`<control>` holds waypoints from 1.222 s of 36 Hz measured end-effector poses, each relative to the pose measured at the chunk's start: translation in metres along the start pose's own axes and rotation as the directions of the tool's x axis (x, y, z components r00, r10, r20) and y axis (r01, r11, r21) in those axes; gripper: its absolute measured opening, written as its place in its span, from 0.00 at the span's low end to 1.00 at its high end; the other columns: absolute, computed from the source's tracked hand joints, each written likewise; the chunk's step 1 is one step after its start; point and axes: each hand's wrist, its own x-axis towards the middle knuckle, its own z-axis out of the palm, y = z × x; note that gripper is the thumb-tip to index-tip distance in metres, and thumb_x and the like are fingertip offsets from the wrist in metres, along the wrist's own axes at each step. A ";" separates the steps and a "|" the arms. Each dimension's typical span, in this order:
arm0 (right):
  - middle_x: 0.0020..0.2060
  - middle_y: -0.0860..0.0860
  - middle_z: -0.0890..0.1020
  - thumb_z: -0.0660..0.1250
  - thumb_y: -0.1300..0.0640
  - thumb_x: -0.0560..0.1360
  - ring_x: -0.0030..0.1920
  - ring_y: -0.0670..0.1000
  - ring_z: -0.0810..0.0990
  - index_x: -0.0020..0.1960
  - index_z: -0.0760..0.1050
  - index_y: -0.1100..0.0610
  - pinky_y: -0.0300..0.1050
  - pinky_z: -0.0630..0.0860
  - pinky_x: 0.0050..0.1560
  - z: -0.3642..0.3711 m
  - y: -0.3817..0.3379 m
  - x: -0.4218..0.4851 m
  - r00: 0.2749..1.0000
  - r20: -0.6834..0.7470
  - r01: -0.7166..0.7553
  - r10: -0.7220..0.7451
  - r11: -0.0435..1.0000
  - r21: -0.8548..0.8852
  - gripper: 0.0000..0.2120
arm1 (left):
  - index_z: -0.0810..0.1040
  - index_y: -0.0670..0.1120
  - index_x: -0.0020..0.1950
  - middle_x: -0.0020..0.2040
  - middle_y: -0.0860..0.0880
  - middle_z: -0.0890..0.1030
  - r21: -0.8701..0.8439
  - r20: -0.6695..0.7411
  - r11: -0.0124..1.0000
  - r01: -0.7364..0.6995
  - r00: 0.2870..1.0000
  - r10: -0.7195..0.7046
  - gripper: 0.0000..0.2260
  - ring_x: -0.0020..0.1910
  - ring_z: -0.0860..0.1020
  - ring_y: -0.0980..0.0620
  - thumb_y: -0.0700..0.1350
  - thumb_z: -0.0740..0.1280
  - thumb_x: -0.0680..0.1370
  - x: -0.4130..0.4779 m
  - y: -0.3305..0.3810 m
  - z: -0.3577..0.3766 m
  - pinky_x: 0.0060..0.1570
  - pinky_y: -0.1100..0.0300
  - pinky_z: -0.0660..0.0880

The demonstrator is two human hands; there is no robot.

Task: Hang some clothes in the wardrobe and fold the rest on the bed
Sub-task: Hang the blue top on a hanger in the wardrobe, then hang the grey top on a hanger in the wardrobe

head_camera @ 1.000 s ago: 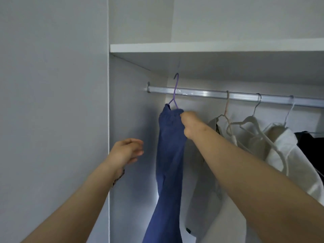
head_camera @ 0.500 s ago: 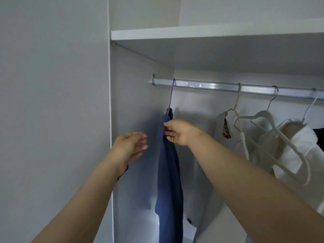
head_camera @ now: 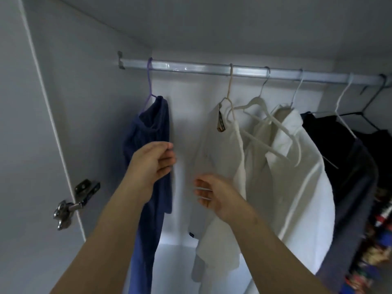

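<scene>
A dark blue garment [head_camera: 152,122] hangs from a purple hanger [head_camera: 149,81] at the left end of the wardrobe rail [head_camera: 191,67]. My left hand [head_camera: 152,162] is in front of the garment's right edge with fingers loosely curled; no grip on the cloth shows. My right hand [head_camera: 212,194] is lower and to the right, fingers relaxed and holding nothing, in front of a white shirt [head_camera: 214,145] on a beige hanger.
Further right on the rail hang an empty white hanger [head_camera: 261,111], a white jacket [head_camera: 301,166] and dark clothes [head_camera: 352,158]. Colourful items [head_camera: 379,240] sit at the far right. A metal door hinge [head_camera: 72,204] juts out on the left wall.
My right hand let go of the blue garment's top and dropped down to the right. My left hand moved right, in front of the garment. The view moved closer into the wardrobe.
</scene>
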 end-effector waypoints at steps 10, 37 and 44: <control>0.33 0.48 0.79 0.62 0.58 0.76 0.32 0.47 0.76 0.43 0.75 0.55 0.38 0.70 0.35 -0.067 0.055 -0.105 0.943 -0.331 0.089 -0.022 0.978 0.189 0.04 | 0.77 0.47 0.43 0.39 0.49 0.79 0.071 0.367 0.961 0.268 0.889 -0.275 0.06 0.39 0.78 0.53 0.42 0.63 0.78 -0.061 -0.072 0.072 0.41 0.61 0.74; 0.25 0.47 0.78 0.59 0.60 0.78 0.22 0.44 0.75 0.40 0.73 0.54 0.35 0.66 0.27 -0.140 0.233 -0.572 0.004 -0.921 0.699 0.390 0.657 0.281 0.09 | 0.75 0.48 0.40 0.37 0.50 0.77 0.541 0.838 0.811 0.225 -0.228 -0.495 0.08 0.35 0.77 0.54 0.42 0.62 0.79 -0.517 -0.124 0.216 0.38 0.61 0.69; 0.26 0.50 0.77 0.59 0.62 0.78 0.28 0.49 0.72 0.40 0.73 0.56 0.40 0.65 0.32 -0.130 0.266 -0.691 -0.177 -0.867 0.804 0.466 0.576 0.146 0.08 | 0.75 0.48 0.40 0.36 0.49 0.77 0.538 0.796 0.834 0.119 -0.397 -0.457 0.08 0.33 0.75 0.54 0.41 0.61 0.79 -0.646 -0.106 0.230 0.33 0.64 0.67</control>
